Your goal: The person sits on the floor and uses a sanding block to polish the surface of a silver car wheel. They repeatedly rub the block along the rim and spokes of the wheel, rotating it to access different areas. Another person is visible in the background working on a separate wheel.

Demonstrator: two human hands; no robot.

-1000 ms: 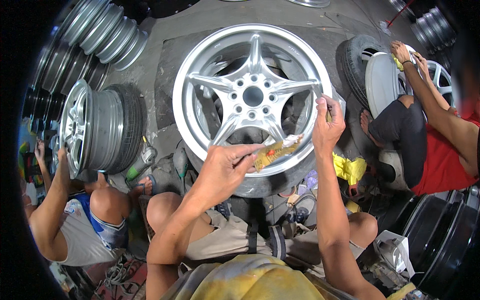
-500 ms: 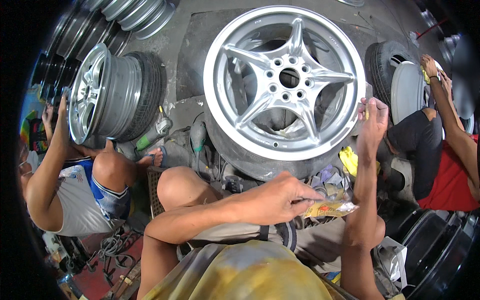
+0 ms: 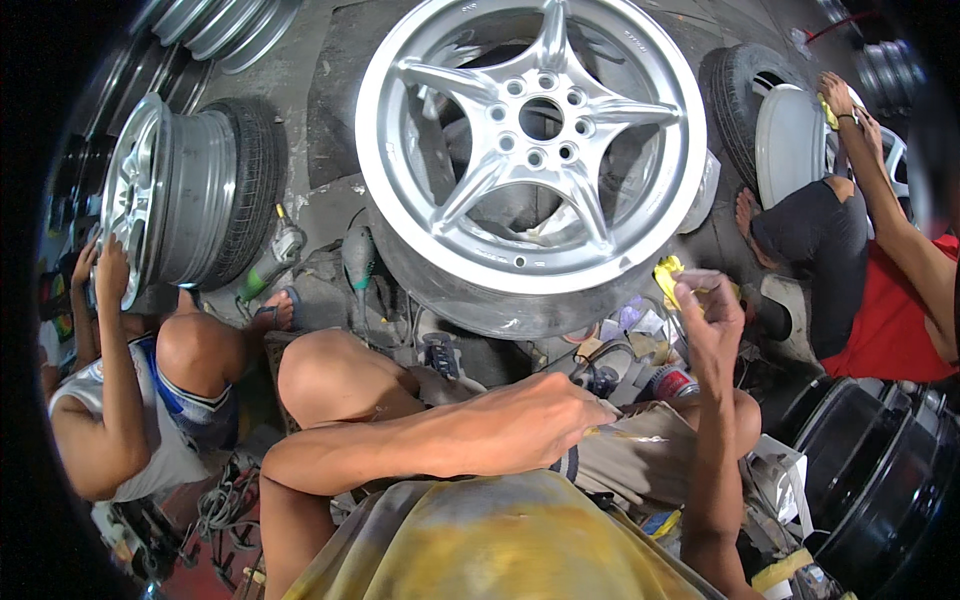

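A silver five-spoke wheel rim [image 3: 480,278] lies face up on a tyre [image 3: 500,318] in front of me. My left hand [image 3: 550,418] is closed over my lap, gripping a thin flat piece with a yellowish face [image 3: 625,434]. It shows nearly edge-on and slightly blurred, so its kind is unclear. To the near right of the rim and apart from it, my right hand [image 3: 712,318] is raised with fingers curled towards the thumb. Whatever lies between those fingertips is too small to make out. A yellow cloth [image 3: 667,280] shows just behind this hand.
At left a person holds a rim [image 3: 190,190] standing on edge beside a tyre [image 3: 255,190]. A person in red at right wipes another wheel [image 3: 790,150]. An angle grinder [image 3: 275,260] and a green-grey power tool [image 3: 359,265] lie left of my tyre; black rims [image 3: 870,480] stand lower right.
My right hand has come away from the rim's right edge, towards me. The flat piece in my left hand has tilted nearly edge-on. The whole view has shifted slightly.
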